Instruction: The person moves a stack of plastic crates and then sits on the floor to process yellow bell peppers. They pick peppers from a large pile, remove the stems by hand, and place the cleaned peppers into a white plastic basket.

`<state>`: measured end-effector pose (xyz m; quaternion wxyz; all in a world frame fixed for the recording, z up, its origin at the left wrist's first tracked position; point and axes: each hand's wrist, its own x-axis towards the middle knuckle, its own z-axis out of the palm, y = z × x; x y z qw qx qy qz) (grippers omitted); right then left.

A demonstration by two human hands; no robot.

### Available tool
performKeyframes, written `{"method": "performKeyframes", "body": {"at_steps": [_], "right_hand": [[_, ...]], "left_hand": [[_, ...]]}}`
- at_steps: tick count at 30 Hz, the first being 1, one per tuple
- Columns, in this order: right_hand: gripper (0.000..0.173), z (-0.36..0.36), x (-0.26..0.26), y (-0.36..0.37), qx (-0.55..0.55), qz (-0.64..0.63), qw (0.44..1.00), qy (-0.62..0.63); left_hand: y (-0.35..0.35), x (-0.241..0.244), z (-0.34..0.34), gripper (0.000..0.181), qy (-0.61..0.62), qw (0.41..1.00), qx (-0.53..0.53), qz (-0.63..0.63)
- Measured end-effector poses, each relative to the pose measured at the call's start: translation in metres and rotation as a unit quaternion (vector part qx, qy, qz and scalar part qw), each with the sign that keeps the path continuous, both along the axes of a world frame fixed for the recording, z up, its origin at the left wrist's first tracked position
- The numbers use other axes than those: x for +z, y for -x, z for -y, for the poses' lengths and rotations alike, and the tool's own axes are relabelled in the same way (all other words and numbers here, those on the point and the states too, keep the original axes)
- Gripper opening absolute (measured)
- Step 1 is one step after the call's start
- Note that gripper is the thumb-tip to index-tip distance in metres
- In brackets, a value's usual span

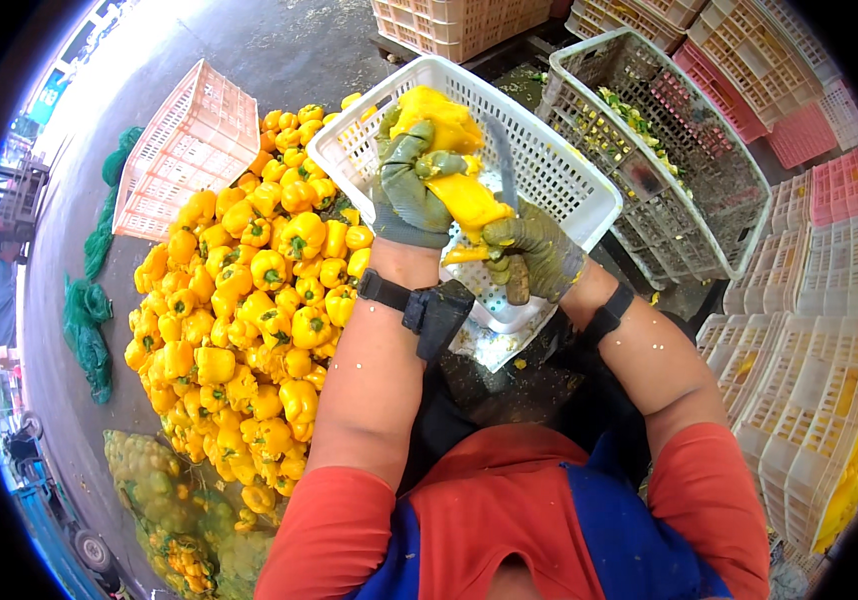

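Over a white plastic crate [571,180], my left hand [414,180], in a soiled grey-green glove, grips a torn-open yellow bell pepper [440,120]. My right hand [538,251], gloved too, is closed round the handle of a knife [502,154], whose blade points away from me. Its fingers also touch the lower end of a yellow pepper piece [466,201] that stretches between both hands. Whether this piece is joined to the upper pepper cannot be told. To the left lies a large heap of whole yellow bell peppers [268,270], many with green stems.
A tilted pink crate [189,150] stands behind the heap, near green netting [88,330]. Net sacks of peppers [144,472] lie at lower left. At right is a dirty crate [654,157] with green and pale scraps; stacked crates [796,375] line the far right.
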<state>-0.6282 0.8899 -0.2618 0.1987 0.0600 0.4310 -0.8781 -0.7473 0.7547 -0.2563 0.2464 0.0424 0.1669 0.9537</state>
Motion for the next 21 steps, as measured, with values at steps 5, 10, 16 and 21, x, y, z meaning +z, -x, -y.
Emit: {"method": "performKeyframes", "body": {"at_steps": [5, 10, 16, 21], "right_hand": [[0.039, -0.023, 0.033, -0.016, 0.07, -0.022, 0.984, -0.159], [0.041, -0.115, 0.075, -0.013, -0.286, -0.18, 0.903, -0.267], [0.054, -0.122, 0.059, -0.008, -0.335, -0.099, 0.839, -0.418], [0.069, -0.065, 0.029, 0.009, -0.195, -0.138, 0.915, -0.325]], "left_hand": [[0.028, -0.015, 0.019, 0.02, -0.061, 0.995, 0.051, 0.059], [0.029, -0.024, 0.014, 0.036, 0.001, 1.0, 0.017, -0.019], [-0.022, 0.001, -0.013, 0.05, 0.176, 0.971, -0.035, -0.157], [-0.038, -0.009, -0.036, 0.056, 0.291, 0.914, -0.103, -0.265]]}}
